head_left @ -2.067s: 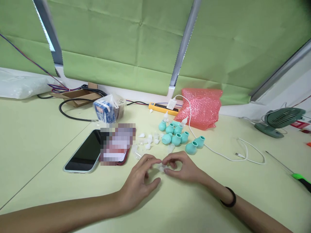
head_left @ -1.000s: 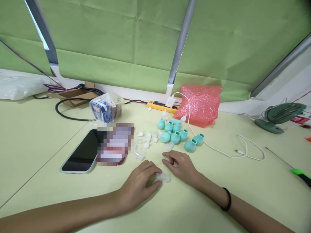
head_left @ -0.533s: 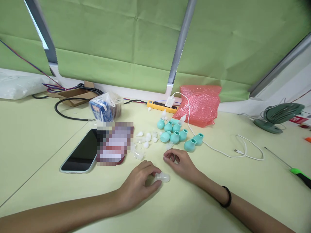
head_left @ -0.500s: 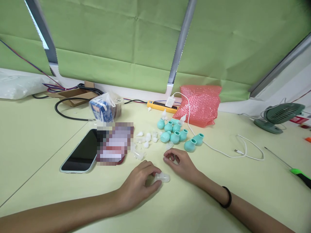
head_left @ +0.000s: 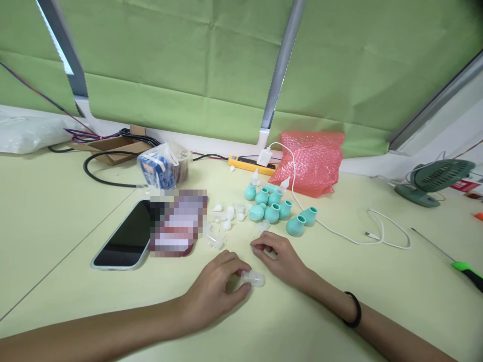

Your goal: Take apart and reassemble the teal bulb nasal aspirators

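My left hand (head_left: 215,289) rests on the pale green table (head_left: 56,221), thumb and fingers closed on a small clear plastic piece (head_left: 253,277). Just beyond it, my right hand (head_left: 281,259) lies with fingers curled over something small and clear that I cannot make out. A black band sits on that wrist. Several teal rubber bulbs (head_left: 272,211) stand in a cluster behind my right hand. Several small clear and white plastic tips (head_left: 226,218) are scattered to their left.
A phone (head_left: 124,236) and a blurred card lie at the left. Behind are a plastic bag (head_left: 166,168), a black cable, a yellow power strip (head_left: 249,166), pink bubble wrap (head_left: 311,161) and a white charging cable (head_left: 362,236). A fan (head_left: 433,183) and screwdriver (head_left: 458,269) are at the right.
My hands were together on one clear piece; they have drawn apart. The left kept the clear piece low on the table, the right shifted slightly back toward the bulbs.
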A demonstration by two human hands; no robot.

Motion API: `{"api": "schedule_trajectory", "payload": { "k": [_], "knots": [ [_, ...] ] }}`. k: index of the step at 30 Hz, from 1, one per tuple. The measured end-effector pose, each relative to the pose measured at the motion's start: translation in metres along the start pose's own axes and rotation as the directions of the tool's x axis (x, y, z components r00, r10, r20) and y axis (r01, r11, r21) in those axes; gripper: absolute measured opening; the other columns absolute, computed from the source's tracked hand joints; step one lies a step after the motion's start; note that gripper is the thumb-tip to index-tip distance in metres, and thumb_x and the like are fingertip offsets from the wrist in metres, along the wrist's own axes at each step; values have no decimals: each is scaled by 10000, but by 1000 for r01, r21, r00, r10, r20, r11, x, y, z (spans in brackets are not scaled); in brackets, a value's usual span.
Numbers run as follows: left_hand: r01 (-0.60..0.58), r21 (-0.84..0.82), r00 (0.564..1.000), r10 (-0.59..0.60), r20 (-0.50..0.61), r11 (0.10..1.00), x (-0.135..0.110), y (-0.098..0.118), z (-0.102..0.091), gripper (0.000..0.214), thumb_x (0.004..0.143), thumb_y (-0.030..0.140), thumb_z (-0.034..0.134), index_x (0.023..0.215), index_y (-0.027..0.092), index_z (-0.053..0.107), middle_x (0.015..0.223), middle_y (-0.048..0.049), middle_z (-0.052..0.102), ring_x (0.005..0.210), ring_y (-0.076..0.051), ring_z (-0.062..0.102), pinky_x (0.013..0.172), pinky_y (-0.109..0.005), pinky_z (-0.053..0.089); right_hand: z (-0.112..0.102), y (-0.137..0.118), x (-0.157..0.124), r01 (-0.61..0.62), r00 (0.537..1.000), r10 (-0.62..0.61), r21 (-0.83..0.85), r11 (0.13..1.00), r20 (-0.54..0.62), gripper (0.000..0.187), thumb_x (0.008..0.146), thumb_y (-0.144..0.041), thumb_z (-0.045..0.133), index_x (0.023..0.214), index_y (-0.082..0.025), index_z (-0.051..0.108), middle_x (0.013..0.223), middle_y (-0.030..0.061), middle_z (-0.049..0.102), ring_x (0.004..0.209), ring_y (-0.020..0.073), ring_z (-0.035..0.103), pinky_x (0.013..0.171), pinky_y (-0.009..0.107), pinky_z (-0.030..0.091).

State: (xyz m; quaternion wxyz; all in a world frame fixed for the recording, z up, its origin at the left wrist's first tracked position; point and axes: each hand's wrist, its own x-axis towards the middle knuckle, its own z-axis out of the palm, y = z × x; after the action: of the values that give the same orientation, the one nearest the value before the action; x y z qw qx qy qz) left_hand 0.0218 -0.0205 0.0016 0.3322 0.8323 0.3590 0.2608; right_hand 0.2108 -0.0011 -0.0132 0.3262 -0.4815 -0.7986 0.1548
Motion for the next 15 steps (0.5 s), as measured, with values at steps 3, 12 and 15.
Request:
{"api": "schedule_trajectory", "payload": {
  "k": [3, 12, 15],
  "knots": [
    [16, -37, 1000, -17, -13, 999, 0, 0, -1, 172, 727, 164, 523, 889, 172, 580, 819, -37, 563, 780, -166, 511, 680, -269, 405, -2, -3, 0, 14, 1000, -13, 78, 997, -12, 104, 743, -135, 506, 767, -177, 597, 717, 25, 584, 614, 118, 515, 542, 228, 409],
    [133, -260, 978, -169, -119, 956, 7, -6, -2, 192, 760, 247, 520, 927, 176, 585, 742, -17, 535, 664, -130, 493, 584, -233, 401, -7, -27, -3, -47, 994, 84, 423, 905, -69, 62, 696, -157, 583, 683, -177, 640, 718, 52, 653, 661, 160, 597, 587, 269, 485],
    [136, -258, 980, -168, -104, 956, 7, -8, -1, 162, 756, 243, 528, 887, 181, 602, 733, -14, 534, 659, -128, 488, 581, -233, 397, -6, -29, -3, -56, 994, 90, 457, 888, -54, 68, 677, -144, 604, 657, -181, 657, 740, 59, 661, 670, 167, 610, 595, 277, 492]
  ]
}}
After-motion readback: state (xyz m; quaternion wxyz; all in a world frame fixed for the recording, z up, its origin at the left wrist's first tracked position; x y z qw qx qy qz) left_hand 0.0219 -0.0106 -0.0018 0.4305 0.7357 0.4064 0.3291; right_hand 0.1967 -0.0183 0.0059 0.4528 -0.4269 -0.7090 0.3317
